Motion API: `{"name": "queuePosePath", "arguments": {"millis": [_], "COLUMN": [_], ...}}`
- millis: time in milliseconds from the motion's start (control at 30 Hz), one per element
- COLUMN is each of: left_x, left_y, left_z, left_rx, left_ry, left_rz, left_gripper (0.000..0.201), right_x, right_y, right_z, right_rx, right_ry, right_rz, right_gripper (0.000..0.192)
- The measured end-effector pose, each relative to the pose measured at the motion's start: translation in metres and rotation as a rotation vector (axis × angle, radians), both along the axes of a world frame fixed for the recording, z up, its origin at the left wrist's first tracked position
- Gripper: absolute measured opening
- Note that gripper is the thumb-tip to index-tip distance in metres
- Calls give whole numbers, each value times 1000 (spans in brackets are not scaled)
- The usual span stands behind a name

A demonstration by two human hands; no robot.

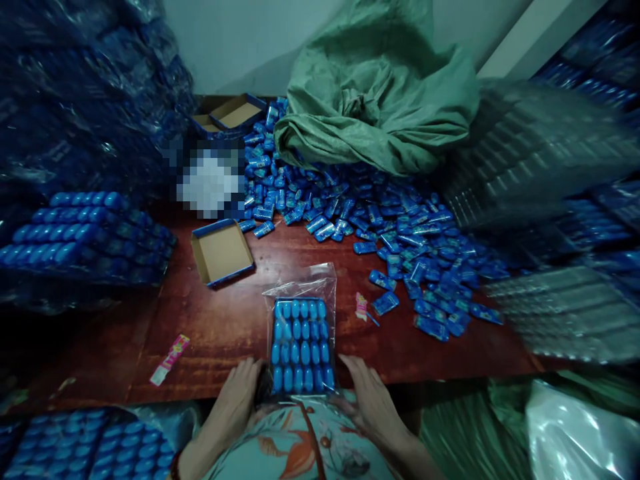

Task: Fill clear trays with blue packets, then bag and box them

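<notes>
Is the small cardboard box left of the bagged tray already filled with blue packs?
No, the open cardboard box on the table shows only its bare brown bottom, while the loose blue packs lie heaped to its right.

Both forearms come up from the bottom edge, angled inward toward each other. The left hand (239, 395) lies palm down, fingers together and pointing forward, its fingertips curled slightly at the inner side. The right hand (369, 395) mirrors it, palm down, fingers extended forward and a little inward. The hands are apart, level with each other.
</notes>
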State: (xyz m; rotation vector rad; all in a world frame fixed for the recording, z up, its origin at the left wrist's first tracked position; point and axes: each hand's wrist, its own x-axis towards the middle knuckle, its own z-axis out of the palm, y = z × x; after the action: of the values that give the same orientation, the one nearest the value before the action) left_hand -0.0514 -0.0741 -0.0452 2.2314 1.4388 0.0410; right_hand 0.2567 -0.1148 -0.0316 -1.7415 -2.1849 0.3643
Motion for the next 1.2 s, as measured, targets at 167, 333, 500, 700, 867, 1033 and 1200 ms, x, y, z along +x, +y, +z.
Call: {"name": "queuePosePath", "arguments": {"millis": [167, 333, 500, 700, 867, 1033, 1200], "left_x": [26, 36, 37, 47, 51, 64, 86], "left_y": [38, 75, 134, 196, 233, 258, 267], "left_z": [28, 50, 108, 200, 206, 179, 166], "left_rx": [-113, -84, 52, 494, 558, 467, 117], "left_ry": [189, 164, 99, 118, -304, -1044, -1496], "left_rz": [-150, -183, -132, -40, 34, 225, 373], "left_gripper": [25, 29, 24, 17, 23, 25, 25], "right_x": [-16, -15, -3, 3, -9, -18, -21], "right_y": [33, 67, 120, 186, 227, 260, 280], "right_z": [10, 25, 63, 135, 154, 147, 156], "right_rx": [85, 192, 270, 540, 453, 301, 373], "right_ry": [-140, 68, 170, 270, 846, 1289, 1424], "right_rz": [165, 198, 55, -149, -189, -292, -337], "right_gripper": [22, 29, 35, 28, 29, 24, 25]}}
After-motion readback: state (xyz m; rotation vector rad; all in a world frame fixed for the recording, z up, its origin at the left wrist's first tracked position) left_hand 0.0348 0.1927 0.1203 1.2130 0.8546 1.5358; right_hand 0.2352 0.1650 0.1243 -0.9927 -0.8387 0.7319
